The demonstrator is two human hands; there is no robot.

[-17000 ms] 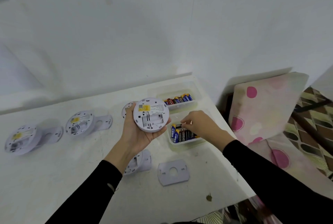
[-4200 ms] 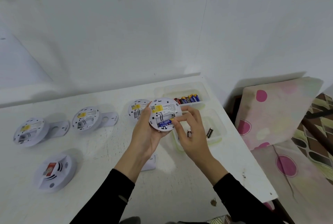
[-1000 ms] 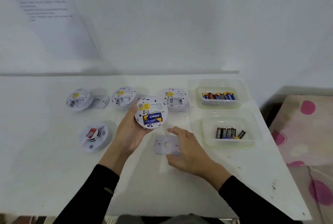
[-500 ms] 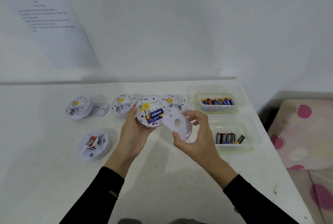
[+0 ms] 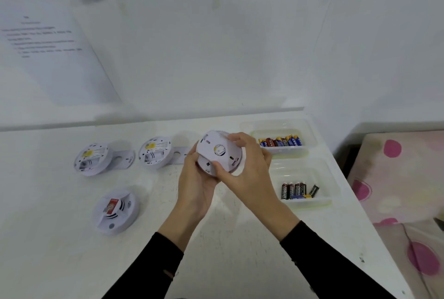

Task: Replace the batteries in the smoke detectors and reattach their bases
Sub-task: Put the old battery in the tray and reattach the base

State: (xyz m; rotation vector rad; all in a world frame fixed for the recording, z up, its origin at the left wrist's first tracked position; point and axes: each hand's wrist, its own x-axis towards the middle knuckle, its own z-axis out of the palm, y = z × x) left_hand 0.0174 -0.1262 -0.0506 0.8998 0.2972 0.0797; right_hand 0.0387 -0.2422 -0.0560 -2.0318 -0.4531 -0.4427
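Reattachment: left hand (image 5: 195,185) grips the smoke detector (image 5: 206,166), right hand (image 5: 249,178) pinches the base (image 5: 216,152); best to seat it flat, then twist.

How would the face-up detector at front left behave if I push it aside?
Likely slides rather than rolls or tips: the face-up detector rests broad side down on the smooth table. Probably light and stiff, since it looks like a hollow plastic shell.
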